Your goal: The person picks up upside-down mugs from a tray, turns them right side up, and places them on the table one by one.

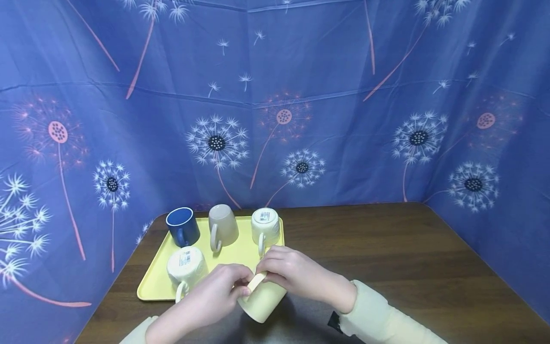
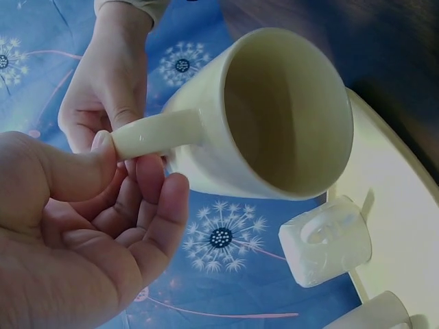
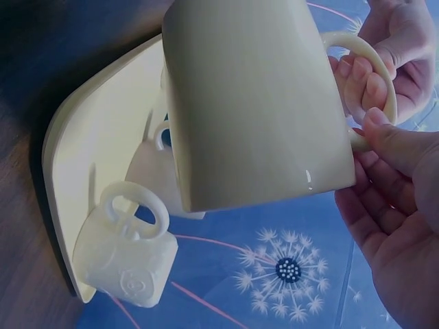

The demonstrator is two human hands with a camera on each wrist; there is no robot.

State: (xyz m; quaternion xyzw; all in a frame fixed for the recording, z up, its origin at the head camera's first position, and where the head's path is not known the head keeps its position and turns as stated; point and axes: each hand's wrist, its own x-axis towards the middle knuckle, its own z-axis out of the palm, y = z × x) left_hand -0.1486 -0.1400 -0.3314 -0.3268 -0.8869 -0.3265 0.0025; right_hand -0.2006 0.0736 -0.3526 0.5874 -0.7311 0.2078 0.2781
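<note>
Both hands hold a pale yellow mug (image 1: 265, 302) by its handle (image 2: 158, 133), just off the front right of the yellow tray (image 1: 146, 291). The mug is tilted, its handle turned upward in the head view; the left wrist view looks into its hollow inside. With thumb and fingers, the left hand (image 1: 219, 291) pinches one part of the handle. The right hand (image 1: 296, 274) pinches the handle's other end, thumb on top, as the right wrist view (image 3: 405, 199) shows. Nearest the left hand, an upside-down white mug (image 1: 186, 267) stands on the tray.
Along the tray's back stand an upright blue mug (image 1: 185, 229), an upside-down greyish-beige mug (image 1: 224, 227) and another upside-down white mug (image 1: 265, 229). The dark wooden table (image 1: 378, 248) extends to the right. A blue dandelion-print cloth (image 1: 335, 119) hangs behind and at the sides.
</note>
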